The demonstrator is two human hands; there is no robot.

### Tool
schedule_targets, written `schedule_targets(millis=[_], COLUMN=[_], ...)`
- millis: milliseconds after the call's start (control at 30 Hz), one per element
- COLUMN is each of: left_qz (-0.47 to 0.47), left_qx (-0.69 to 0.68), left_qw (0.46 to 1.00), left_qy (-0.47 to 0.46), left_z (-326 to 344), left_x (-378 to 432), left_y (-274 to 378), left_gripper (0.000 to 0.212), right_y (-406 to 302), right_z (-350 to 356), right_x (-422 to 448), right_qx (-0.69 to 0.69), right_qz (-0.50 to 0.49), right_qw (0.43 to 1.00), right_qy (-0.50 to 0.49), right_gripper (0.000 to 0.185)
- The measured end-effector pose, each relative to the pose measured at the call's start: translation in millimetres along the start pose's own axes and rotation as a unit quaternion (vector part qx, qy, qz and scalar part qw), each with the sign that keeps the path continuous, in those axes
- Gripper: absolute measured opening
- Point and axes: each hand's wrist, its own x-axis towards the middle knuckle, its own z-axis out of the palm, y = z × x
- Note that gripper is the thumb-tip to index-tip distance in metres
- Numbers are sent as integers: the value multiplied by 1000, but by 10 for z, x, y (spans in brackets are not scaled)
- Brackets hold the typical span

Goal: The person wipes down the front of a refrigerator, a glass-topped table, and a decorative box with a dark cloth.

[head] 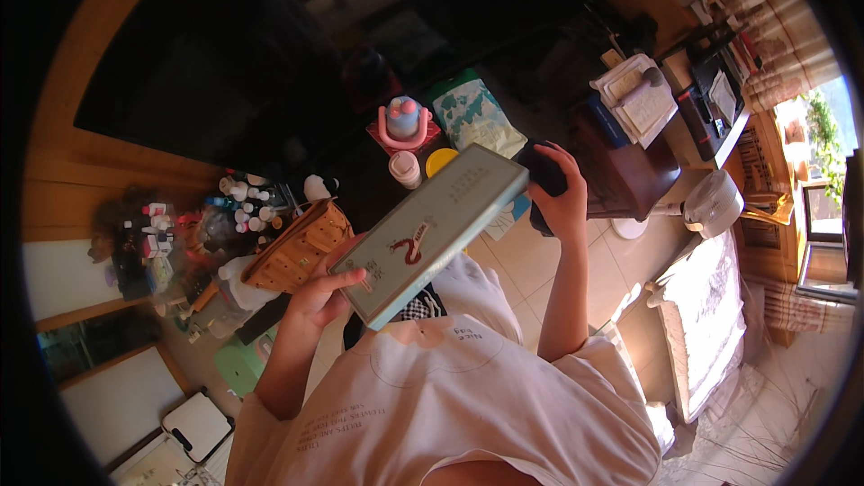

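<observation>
A long, flat pale-green box (pixel 432 236) with a red emblem and writing on its face lies tilted in front of my torso. My left hand (pixel 331 283) grips its lower left end, thumb on the face. At the upper right end, my right hand (pixel 559 192) is curled around a dark, rounded object (pixel 542 172), whose exact kind I cannot tell; it touches or nearly touches the box's corner. Behind the box stand a pink-lidded cup (pixel 405 169), a yellow round lid (pixel 442 162), a bottle with a pink handle (pixel 403 123) and a green-and-white pouch (pixel 476 115).
A brown studded handbag (pixel 300 246) and many small bottles (pixel 250 206) crowd the left. To the right are a dark brown chair (pixel 628 175) with papers (pixel 634 98) above it, a white fan (pixel 714 204) and a white-covered padded piece (pixel 702 324). A large dark screen spans the top.
</observation>
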Motion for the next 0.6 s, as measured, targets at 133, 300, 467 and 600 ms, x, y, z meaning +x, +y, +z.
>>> schedule_targets(millis=[133,300,467,600], left_qz=[0,94,163,171], left_qx=[-72,-29,151,173], left_qw=[994,984,967,963], left_qy=[87,149,126,114], left_z=[-83,161,283,274], left_x=[109,111,-111,-215], left_y=[-138,-97,41,21], left_gripper=[48,60,70,71], right_y=[-300,-1069,-812,-603], right_z=[293,773,1012,1014], right_x=[-129,-532,-331,26], right_qx=[-54,-18,-81,-154], right_qz=[-65,-202,-176,-108], right_qw=[993,962,973,982], right_qy=[88,-181,-124,-6], right_gripper=[45,39,29,30])
